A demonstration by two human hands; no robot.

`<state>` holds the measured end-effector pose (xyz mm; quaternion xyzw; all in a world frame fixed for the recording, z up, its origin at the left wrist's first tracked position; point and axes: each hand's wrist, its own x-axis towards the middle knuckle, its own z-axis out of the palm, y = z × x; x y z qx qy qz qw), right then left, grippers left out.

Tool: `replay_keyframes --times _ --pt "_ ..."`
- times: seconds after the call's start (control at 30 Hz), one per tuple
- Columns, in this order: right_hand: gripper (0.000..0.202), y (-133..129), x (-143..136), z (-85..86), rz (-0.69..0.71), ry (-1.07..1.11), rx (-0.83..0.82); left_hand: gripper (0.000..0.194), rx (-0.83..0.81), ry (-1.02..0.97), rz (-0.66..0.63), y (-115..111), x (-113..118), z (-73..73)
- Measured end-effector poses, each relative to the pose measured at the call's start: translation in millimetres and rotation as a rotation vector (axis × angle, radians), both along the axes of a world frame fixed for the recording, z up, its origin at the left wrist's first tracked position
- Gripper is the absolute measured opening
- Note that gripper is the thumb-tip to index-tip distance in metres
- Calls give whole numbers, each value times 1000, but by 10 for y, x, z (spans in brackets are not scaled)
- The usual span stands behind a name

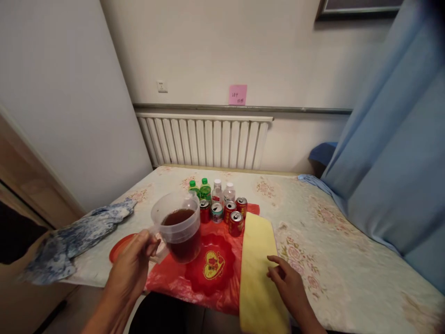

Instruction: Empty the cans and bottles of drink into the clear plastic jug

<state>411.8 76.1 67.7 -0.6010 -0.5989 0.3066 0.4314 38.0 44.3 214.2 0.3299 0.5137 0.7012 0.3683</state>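
Right hand: the right hand is loosely open, fingers part-bent, holding nothing; it lies over the yellow cloth, and whether the fingertips touch it cannot be told.
Left hand: the left hand is closed on the handle side of the pitcher; the grip itself is largely hidden by the fingers.
Pitcher position: held above the near left part of the red sheet, partly overlapping the red plate in view; apparently clear of both.
Pitcher bearing: mouth up, base down; long axis close to upright, with a slight lean. Handle side faces the left hand; spout direction cannot be confirmed.
Stage, done: pitcher is in hand and contains dark liquid, its level below the rim.
Stage, left: pitcher is not set down and, judging by its near-upright bearing, no pouring is under way. Further progress cannot be established.
Orange-red disc: the disc lies left of the pitcher, partly covered by the left hand.
Cans: five cans stand upright beyond the plate; at least some tops appear opened.
Bottles: four bottles stand behind the cans, two green-capped, two white-capped.
Counter: the counter wears a floral cover.
Radiator: the white radiator is on the wall beyond.
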Motion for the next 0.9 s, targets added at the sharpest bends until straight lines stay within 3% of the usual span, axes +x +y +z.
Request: replay_keyframes --times 0.17,0.33,0.63,0.77,0.9 --pt "36 -135 155 134 -7 74 5 39 1 -49 -135 17 574 69" --pt "35 -256 317 188 15 169 32 41 10 -102 -238 117 1177 4" --pt "33 -412 644 128 16 190 31 39 45 -174 -334 405 2026 -387" --pt "33 -430 677 101 60 204 -7 41 11 -260 -396 483 2287 -587" --pt "35 -392 625 71 112 201 -11 40 -37 -295 -375 524 2457 -812"
